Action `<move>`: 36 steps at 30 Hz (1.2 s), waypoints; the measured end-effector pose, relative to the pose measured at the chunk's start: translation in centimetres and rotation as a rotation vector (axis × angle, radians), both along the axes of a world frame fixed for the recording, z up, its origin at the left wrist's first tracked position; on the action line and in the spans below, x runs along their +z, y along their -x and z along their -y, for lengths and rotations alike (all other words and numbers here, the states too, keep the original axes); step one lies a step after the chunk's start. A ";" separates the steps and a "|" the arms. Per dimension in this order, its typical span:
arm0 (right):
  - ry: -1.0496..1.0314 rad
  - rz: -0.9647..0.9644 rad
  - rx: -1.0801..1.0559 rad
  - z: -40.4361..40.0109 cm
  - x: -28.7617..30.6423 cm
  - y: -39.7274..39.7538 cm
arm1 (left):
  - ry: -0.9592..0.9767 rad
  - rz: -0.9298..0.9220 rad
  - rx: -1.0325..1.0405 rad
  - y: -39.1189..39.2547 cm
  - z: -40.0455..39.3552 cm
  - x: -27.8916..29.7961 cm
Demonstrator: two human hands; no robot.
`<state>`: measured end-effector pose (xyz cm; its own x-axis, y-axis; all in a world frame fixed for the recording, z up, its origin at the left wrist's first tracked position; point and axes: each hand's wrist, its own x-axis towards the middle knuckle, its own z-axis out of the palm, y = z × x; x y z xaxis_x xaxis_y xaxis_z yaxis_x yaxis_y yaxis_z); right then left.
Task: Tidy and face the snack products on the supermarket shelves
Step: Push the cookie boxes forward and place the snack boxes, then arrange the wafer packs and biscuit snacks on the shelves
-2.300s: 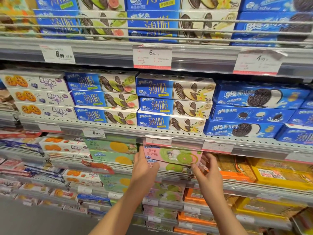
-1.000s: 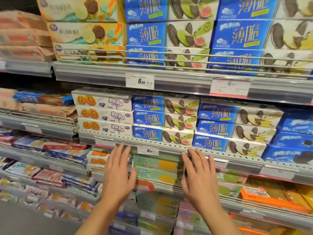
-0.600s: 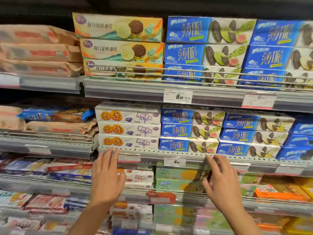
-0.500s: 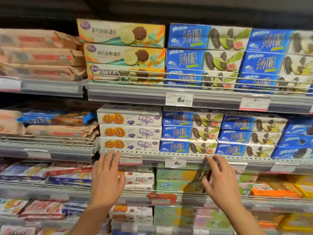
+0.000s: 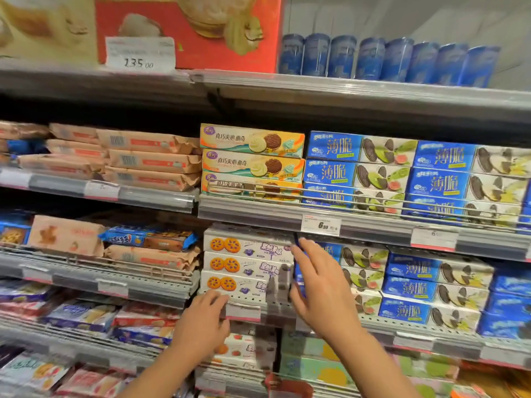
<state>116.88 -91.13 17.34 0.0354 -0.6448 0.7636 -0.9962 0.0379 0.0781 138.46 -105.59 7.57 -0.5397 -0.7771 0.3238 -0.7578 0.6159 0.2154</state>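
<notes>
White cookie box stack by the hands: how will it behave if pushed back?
The white cookie boxes look like rigid cardboard, so they should slide rather than flex. Stacked three high and flat, tipping seems unlikely, though the top box may shift separately. Probably light.

Left hand [image 5: 201, 321] rests at the shelf edge [image 5: 244, 310] beneath three stacked white jam-biscuit boxes [image 5: 247, 267]. Right hand [image 5: 319, 285], fingers spread, reaches toward their right end, at 3 o'clock, fronting blue sandwich-biscuit boxes [image 5: 367, 278].
</notes>
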 end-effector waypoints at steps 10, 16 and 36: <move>-0.221 -0.037 -0.184 7.2 3.6 -6.0 | 0.260 -0.195 -0.049 -8.7 1.8 6.3; -0.108 0.012 -0.288 7.8 4.6 -8.1 | 0.472 -0.239 0.003 -15.4 7.2 10.7; -0.122 0.262 -0.525 10.2 7.0 -14.0 | 0.488 -0.184 0.031 -27.8 23.2 14.9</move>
<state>130.91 -101.38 24.37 -0.4915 -0.6083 0.6232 -0.8332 0.5367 -0.1331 166.27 -128.75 22.45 -0.4190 -0.5269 0.7395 -0.7539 0.6557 0.0401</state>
